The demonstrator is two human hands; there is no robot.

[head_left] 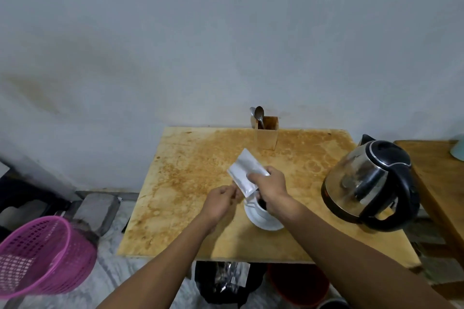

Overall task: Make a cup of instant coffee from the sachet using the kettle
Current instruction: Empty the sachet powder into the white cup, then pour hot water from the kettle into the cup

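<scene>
The silver sachet (247, 172) is tilted over the white cup (261, 209), pinched near its right edge by the right hand (270, 184). The left hand (221, 202) pinches something small just left of the sachet's lower end; what it is cannot be made out. The cup stands on a saucer (263, 222), mostly hidden under the right wrist, something dark inside. The kettle (371, 184) stands right, near the counter (190, 183) edge. A spoon (259, 115) rises from the far wooden holder (267, 134). The counter's left half lies open.
</scene>
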